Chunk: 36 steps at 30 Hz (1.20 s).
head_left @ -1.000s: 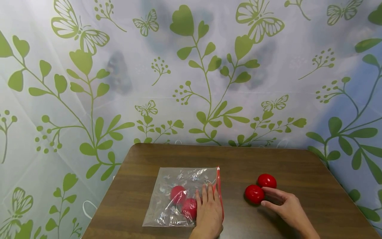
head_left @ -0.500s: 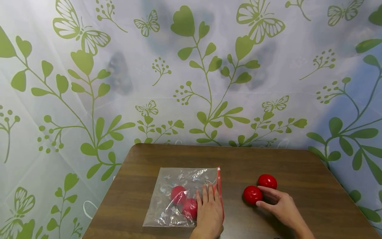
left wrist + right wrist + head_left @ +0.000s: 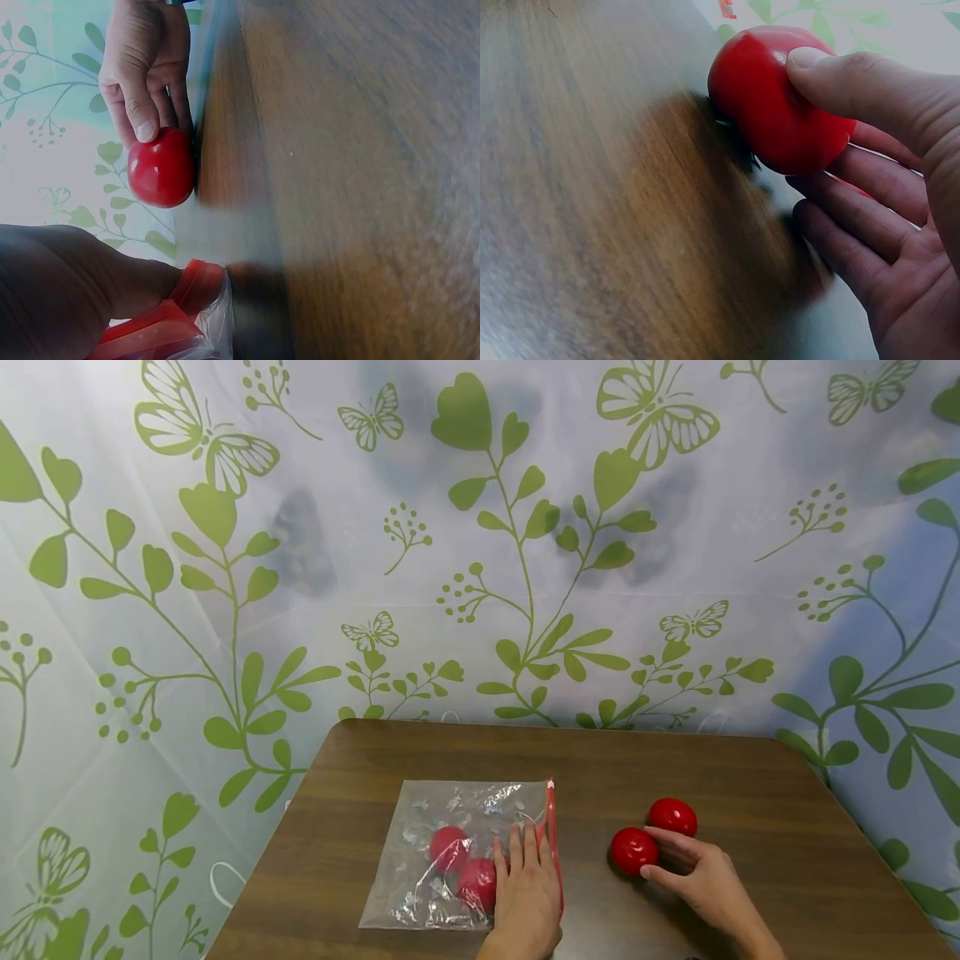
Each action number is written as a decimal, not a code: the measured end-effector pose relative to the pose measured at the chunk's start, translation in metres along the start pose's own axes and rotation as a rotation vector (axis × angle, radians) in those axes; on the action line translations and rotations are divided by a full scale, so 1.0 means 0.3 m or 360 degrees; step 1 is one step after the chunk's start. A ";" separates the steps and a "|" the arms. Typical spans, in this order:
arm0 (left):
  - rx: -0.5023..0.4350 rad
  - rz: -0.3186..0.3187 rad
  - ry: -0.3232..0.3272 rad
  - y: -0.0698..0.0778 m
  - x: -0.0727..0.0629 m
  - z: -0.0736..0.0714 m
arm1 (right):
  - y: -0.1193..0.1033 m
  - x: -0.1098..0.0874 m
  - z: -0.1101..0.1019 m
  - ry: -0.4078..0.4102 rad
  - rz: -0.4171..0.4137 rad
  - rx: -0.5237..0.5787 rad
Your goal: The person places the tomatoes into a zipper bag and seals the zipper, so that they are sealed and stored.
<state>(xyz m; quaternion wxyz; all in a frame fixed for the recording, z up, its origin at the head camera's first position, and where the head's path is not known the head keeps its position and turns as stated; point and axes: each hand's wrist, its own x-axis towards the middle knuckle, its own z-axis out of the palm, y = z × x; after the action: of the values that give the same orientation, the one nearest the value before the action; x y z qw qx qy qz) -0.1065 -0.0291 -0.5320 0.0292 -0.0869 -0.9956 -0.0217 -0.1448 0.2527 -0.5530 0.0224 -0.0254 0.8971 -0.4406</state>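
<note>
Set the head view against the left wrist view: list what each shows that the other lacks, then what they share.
Only the head view: the main spread of the zip bag, two red round objects plain inside it, and a farther loose tomato.

Only the left wrist view: the inner sides of the right hand's fingers.

Both: the left hand at the bag's red zip strip, the right hand pinching a tomato, the wooden table and the leaf-print backdrop.
</note>
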 end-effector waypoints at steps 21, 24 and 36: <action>0.0012 0.0010 0.0018 -0.001 -0.004 0.001 | -0.017 -0.013 0.000 0.0020 -0.0014 -0.0074; 0.0012 0.0011 0.0008 -0.001 -0.004 0.000 | -0.021 -0.013 -0.001 0.0015 -0.0014 -0.0075; -0.0048 -0.0007 -0.0109 0.000 0.001 -0.006 | -0.050 -0.006 -0.003 0.0017 -0.0087 -0.0050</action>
<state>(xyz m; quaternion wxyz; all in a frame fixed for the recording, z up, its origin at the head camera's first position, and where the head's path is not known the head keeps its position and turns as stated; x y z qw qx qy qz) -0.1068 -0.0292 -0.5301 -0.0061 -0.0857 -0.9957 -0.0337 -0.1426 0.2442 -0.5406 0.0051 -0.0479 0.9029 -0.4271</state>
